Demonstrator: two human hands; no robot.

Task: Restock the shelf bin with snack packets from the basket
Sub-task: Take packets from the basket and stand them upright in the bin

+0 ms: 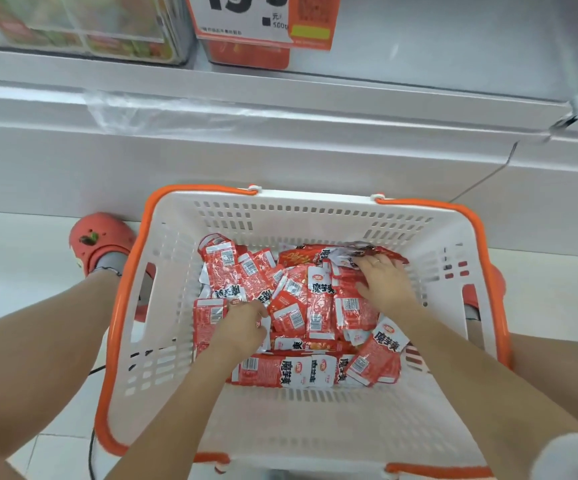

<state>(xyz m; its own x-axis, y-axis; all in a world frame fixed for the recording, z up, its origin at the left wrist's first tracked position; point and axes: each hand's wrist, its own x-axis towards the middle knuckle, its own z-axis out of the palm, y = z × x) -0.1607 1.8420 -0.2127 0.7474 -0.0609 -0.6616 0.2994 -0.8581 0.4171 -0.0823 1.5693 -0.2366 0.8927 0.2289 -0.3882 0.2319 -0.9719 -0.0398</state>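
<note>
A white basket [315, 209] with orange handles stands on the floor between my legs. Its bottom is covered with several red and white snack packets [318, 306]. My left hand [246, 323] is down among the packets at the left of the pile, fingers curled round some of them. My right hand [384, 282] lies on the packets at the back right, its fingers bent over a few of them. The shelf bin [436, 46] sits at the top of the view behind a price sign [246, 19].
A white shelf base [280, 150] runs across the view just behind the basket. A clear bin [72, 26] of other goods sits at the top left. My feet in red clogs [100, 240] flank the basket on the pale tiled floor.
</note>
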